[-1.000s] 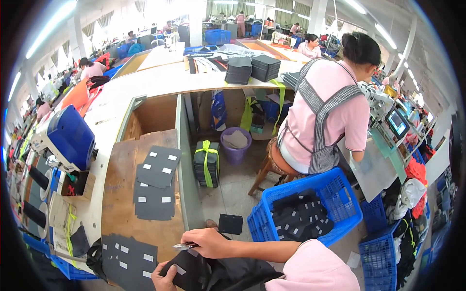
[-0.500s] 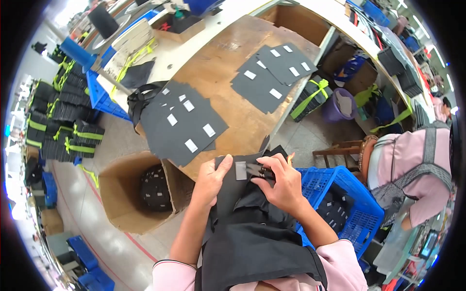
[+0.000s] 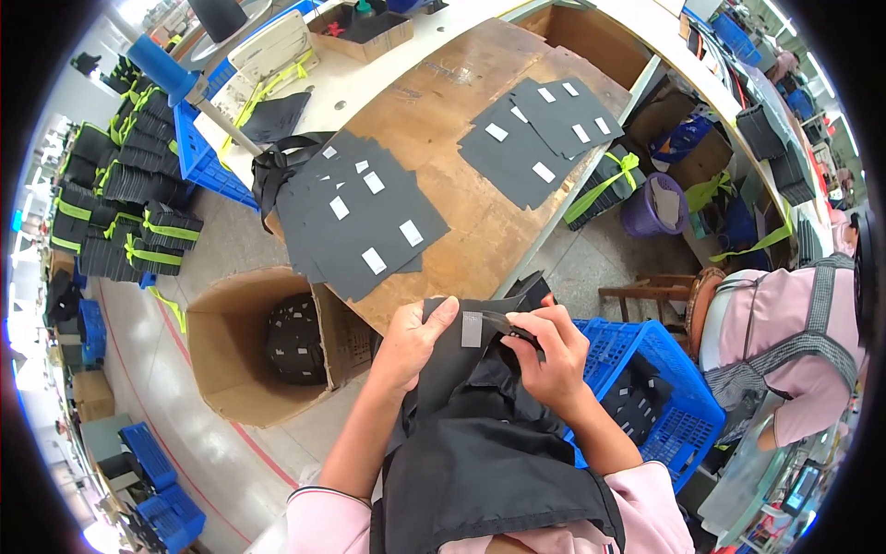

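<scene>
Bright, whitish light is filling the room, with ceiling tubes [image 3: 789, 23] glowing high beyond the counter's [image 3: 415, 120] right edge. A pale sheen is sitting on the wood toward its far edge, and shade is lying under the right edge. Past the left edge, the floor [image 3: 152, 342] is gleaming. The snips [image 3: 498, 322] in the right hand [image 3: 554, 355] are looking slightly soft. Outer surroundings are bending, smearing and washing out toward a black rim.
</scene>
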`<act>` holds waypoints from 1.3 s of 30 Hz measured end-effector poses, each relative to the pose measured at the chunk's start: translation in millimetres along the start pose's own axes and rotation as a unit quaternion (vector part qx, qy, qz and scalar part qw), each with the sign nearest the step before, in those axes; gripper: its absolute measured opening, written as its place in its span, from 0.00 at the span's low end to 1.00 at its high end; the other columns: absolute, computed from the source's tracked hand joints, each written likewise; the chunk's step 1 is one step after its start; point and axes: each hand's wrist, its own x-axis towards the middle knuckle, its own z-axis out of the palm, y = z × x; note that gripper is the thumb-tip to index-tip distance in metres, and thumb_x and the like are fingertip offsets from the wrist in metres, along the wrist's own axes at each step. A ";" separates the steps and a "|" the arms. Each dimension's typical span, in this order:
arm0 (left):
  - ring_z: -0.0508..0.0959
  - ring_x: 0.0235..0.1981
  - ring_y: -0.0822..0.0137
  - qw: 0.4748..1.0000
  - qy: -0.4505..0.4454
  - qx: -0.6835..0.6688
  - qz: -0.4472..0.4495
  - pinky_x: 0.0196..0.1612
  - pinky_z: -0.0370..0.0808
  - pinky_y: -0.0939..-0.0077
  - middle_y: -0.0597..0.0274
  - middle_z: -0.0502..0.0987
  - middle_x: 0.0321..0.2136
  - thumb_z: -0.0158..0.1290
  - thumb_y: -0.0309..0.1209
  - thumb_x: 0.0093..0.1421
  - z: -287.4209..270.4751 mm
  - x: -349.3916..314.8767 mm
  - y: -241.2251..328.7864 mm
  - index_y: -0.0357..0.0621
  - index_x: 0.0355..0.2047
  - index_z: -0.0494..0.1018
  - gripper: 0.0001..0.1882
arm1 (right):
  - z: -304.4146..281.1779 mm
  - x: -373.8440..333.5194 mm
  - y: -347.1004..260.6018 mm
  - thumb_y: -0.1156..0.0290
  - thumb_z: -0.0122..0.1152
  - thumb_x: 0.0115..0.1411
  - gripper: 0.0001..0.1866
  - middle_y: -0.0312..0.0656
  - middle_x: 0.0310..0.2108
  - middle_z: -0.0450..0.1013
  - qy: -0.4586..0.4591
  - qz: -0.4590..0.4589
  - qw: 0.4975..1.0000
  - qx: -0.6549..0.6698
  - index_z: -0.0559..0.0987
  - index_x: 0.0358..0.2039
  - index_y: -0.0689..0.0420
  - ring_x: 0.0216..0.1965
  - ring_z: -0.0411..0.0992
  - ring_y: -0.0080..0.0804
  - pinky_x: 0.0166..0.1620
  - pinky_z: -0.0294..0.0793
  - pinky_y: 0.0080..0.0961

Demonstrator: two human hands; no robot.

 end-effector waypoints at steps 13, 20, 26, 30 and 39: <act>0.70 0.31 0.77 0.986 0.046 0.142 0.077 0.34 0.69 0.82 0.67 0.73 0.27 0.45 0.42 0.64 -0.3 6.6 -12.0 0.36 0.35 0.71 0.18 | -20.7 24.6 43.9 0.73 0.63 0.46 0.10 0.37 0.21 0.59 -0.278 0.173 0.934 0.146 0.71 0.23 0.62 0.22 0.58 0.28 0.28 0.60 0.24; 0.74 0.32 0.73 0.997 -0.060 0.025 -0.042 0.37 0.71 0.80 0.62 0.76 0.32 0.60 0.38 0.53 4.6 1.2 -2.2 0.36 0.40 0.73 0.19 | -1.6 9.8 31.4 0.74 0.61 0.49 0.08 0.37 0.21 0.62 -0.132 0.242 0.941 0.195 0.71 0.24 0.61 0.23 0.61 0.24 0.28 0.60 0.20; 0.76 0.31 0.71 0.996 0.022 -0.036 -0.075 0.34 0.72 0.78 0.60 0.76 0.31 0.58 0.37 0.54 -3.8 8.1 -13.7 0.34 0.39 0.72 0.18 | -11.7 -4.8 24.5 0.71 0.67 0.45 0.19 0.43 0.29 0.69 0.072 0.023 0.992 -0.098 0.74 0.40 0.56 0.27 0.69 0.39 0.28 0.67 0.30; 0.75 0.31 0.71 0.996 0.062 -0.055 -0.026 0.35 0.72 0.78 0.60 0.76 0.32 0.57 0.34 0.56 3.0 9.0 -13.1 0.34 0.38 0.72 0.15 | -18.9 -8.2 7.6 0.72 0.69 0.43 0.20 0.37 0.27 0.68 0.053 -0.074 0.991 -0.100 0.75 0.39 0.56 0.20 0.67 0.30 0.22 0.60 0.23; 0.74 0.33 0.71 0.998 0.054 -0.026 -0.016 0.37 0.72 0.78 0.60 0.76 0.33 0.54 0.33 0.58 16.1 -0.3 -5.0 0.34 0.39 0.71 0.14 | -3.7 -2.5 13.1 0.78 0.66 0.42 0.17 0.43 0.28 0.69 -0.094 0.048 0.994 -0.004 0.76 0.37 0.58 0.25 0.69 0.37 0.26 0.69 0.27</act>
